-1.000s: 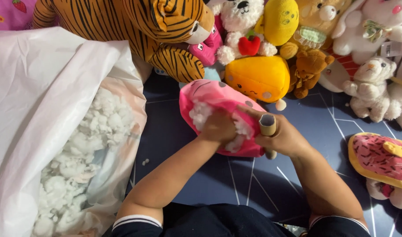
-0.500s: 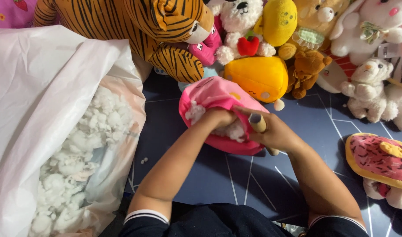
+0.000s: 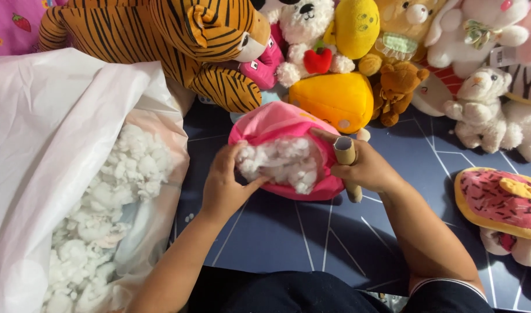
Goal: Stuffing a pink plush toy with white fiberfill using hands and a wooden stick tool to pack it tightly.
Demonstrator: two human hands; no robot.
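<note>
Head view, left to right. Large white plastic bag [image 3: 51, 133] lies open at far left, full of loose white fibre stuffing [image 3: 103, 214]. Just beside its mouth, the left hand [image 3: 226, 184] has its fingers curled against the opening of a pink fabric plush shell [image 3: 283, 126], thumb pressed into the white stuffing tuft [image 3: 280, 163] that bulges from it. Half a second ago this hand was sunk deeper and covered most of the tuft; now it sits at the rim and much more filling shows. Judgement: filling is seated loosely near the opening, not packed far in. The right hand [image 3: 364, 169] grips the shell's other edge, index finger laid along the fabric, with a short brown cardboard tube [image 3: 346, 159] clamped against the palm; this grip is unchanged.

Surface: dark blue mat with thin white lines [image 3: 312, 232], the shell resting on it centre frame. Behind: orange striped tiger plush [image 3: 161, 35], white bear plush [image 3: 303, 23], yellow-orange plush block [image 3: 332, 98], small brown bear [image 3: 399, 87]. At right, pink doughnut-shaped plush [image 3: 500, 200].
</note>
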